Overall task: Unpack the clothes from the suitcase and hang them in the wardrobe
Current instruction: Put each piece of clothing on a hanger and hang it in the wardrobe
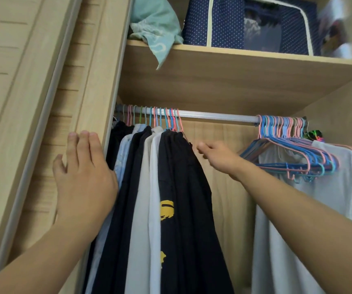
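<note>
while left hand [81, 177] lies flat, blur hides right hand [215, 154] grip, cannot tell

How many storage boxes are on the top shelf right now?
1: a navy polka-dot storage box sits mid-shelf, right of the teal cloth. The blurred far-right end may hide more.

Wardrobe rail [217, 116] carries two groups: hung clothes [162, 187] bunched at left, empty hangers [287, 145] plus a white garment [310, 209] at right. Shelf [234, 66] above holds teal cloth [156, 28] (corner drooping over edge) and navy dotted storage box [223, 22].
</note>
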Motion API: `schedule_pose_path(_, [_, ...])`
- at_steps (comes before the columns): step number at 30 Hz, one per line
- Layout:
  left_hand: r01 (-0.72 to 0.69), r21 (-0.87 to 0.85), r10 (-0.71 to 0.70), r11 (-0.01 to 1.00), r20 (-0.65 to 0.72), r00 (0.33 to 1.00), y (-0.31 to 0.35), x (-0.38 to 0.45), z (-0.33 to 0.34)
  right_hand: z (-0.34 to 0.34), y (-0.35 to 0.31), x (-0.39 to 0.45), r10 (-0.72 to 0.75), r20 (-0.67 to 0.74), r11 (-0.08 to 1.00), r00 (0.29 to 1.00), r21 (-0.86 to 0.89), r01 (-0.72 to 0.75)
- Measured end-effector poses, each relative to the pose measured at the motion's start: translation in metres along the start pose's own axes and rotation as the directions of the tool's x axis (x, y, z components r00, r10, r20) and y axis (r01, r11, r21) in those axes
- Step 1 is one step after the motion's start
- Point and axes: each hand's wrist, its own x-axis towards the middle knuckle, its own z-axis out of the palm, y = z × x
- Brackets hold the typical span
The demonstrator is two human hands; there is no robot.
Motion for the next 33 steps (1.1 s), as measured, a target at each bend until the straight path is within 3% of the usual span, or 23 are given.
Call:
schedule_pose_path(1, [-0.004, 0.009, 0.003, 1.000, 0.011, 1.000, 0.000, 0.000, -0.001, -0.014, 0.019, 0.001, -0.046, -0.160, 0.929, 0.986, -0.369, -0.017])
schedule_pose_path(2, [-0.007, 0.020, 0.007, 1.000, 0.022, 1.000, 0.000, 0.000, -0.001, -0.031, 0.035, -0.002, -0.107, -0.264, 0.732, 0.959, -0.674, -0.104])
schedule_pose_path(3, [-0.008, 0.029, 0.007, 1.000, 0.032, 0.999, 0.000, 0.001, -0.002, -0.047, 0.051, -0.005, -0.141, -0.312, 0.502, 0.940, -0.841, -0.203])
schedule_pose_path(5, [-0.004, 0.037, 0.002, 0.999, 0.048, 0.999, 0.001, 0.000, -0.004, -0.078, 0.075, -0.012, -0.118, -0.386, 0.198, 0.915, -0.912, -0.359])
schedule_pose_path(8, [0.000, 0.035, -0.003, 0.999, 0.059, 0.998, 0.004, 0.001, -0.005, -0.107, 0.091, -0.020, -0.078, -0.459, 0.049, 0.885, -0.888, -0.457])
schedule_pose_path(12, [0.001, 0.028, -0.003, 1.000, 0.064, 0.998, 0.004, 0.001, -0.007, -0.111, 0.092, -0.018, -0.085, -0.437, 0.035, 0.896, -0.900, -0.435])
schedule_pose_path(17, [0.004, -0.009, -0.004, 1.000, 0.058, 0.998, 0.005, 0.000, -0.008, -0.106, 0.091, -0.013, 0.029, -0.445, 0.055, 0.895, -0.894, -0.446])
schedule_pose_path(28, [0.010, -0.006, -0.010, 1.000, 0.036, 0.999, 0.008, -0.001, -0.009, -0.119, 0.109, -0.015, -0.052, -0.441, -0.068, 0.896, -0.893, -0.444])
schedule_pose_path(30, [0.010, -0.004, -0.010, 1.000, 0.036, 0.999, 0.008, -0.001, -0.009, -0.118, 0.109, -0.013, -0.054, -0.444, -0.021, 0.894, -0.895, -0.446])
schedule_pose_path(31, [0.010, -0.002, -0.010, 1.000, 0.037, 0.999, 0.007, -0.001, -0.009, -0.116, 0.108, -0.013, -0.050, -0.447, 0.055, 0.893, -0.894, -0.445])
schedule_pose_path(33, [0.013, 0.000, -0.013, 1.000, 0.040, 0.999, 0.007, -0.001, -0.008, -0.111, 0.106, -0.011, -0.050, -0.470, 0.329, 0.881, -0.841, -0.430])
